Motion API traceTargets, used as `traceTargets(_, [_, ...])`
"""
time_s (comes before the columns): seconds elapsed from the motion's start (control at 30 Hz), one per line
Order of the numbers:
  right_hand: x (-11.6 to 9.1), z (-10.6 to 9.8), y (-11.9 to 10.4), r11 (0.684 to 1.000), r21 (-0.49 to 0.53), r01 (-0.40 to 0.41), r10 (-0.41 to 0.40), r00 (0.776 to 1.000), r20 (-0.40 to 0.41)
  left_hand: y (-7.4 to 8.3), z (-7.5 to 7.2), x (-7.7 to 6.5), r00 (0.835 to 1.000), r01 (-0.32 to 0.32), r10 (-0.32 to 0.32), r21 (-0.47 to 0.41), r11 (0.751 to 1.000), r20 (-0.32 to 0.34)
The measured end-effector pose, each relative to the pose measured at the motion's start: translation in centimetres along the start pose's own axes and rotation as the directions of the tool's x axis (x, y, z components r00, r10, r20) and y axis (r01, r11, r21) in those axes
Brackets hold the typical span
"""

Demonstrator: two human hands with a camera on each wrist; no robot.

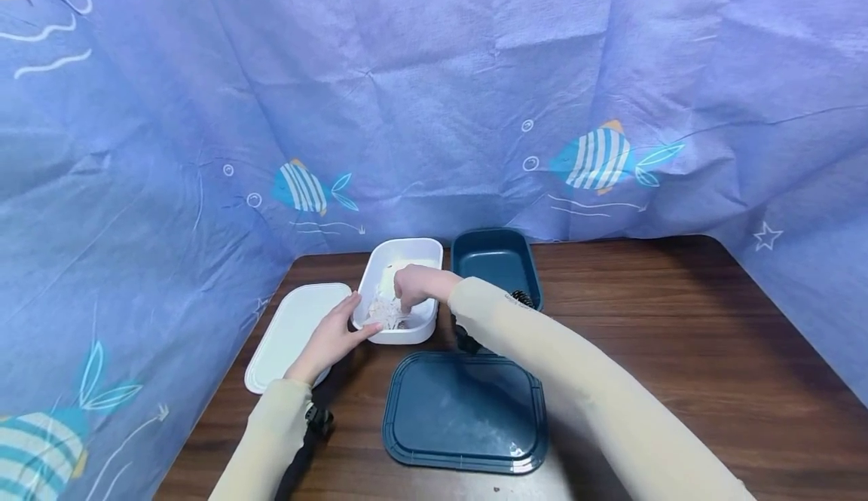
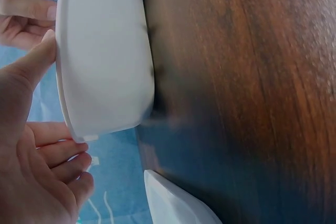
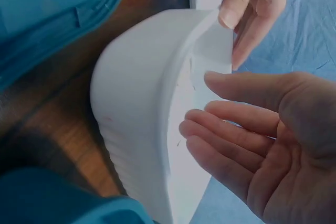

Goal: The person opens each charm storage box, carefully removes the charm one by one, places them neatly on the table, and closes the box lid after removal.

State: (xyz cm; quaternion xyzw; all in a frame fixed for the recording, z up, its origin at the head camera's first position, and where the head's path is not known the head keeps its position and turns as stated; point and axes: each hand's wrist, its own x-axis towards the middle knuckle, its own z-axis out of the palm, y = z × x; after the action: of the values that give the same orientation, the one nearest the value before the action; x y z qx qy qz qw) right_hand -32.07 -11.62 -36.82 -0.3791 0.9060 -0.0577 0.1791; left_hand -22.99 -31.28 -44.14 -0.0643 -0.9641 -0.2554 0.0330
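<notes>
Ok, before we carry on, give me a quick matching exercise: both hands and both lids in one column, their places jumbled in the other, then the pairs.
Column one:
1. white lid
2. left hand
3. dark blue lid
4. right hand

Column two:
A. at the near left corner of the white box
B. reaching into the white box
C. on the table, left of the white box
D. on the table, on the person's side of the dark blue box

Pairs: 1-C, 2-A, 3-D, 4-B
</notes>
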Motion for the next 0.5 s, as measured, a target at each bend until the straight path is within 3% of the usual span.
traceTargets(0.13, [0.5, -0.4, 0.2, 1.0, -0.025, -0.01, 0.011, 0.999, 0.032, 0.2, -0.1, 0.1, 1.0, 0.003, -0.003, 0.007, 1.0, -0.002])
traceTargets(0.33, [1.1, 0.2, 0.9, 0.996, 0.031, -0.082, 0.073, 0.971, 0.226, 0.5, 0.1, -0.2, 0.999, 0.02, -0.02, -0.007, 1.0, 0.027])
traceTargets(0.5, [1.4, 0.6, 0.8, 0.995, 0.02, -0.102, 0.096, 0.978, 0.185, 0.7, 0.0, -0.5, 0.999, 0.036, -0.036, -0.016, 0.999, 0.018])
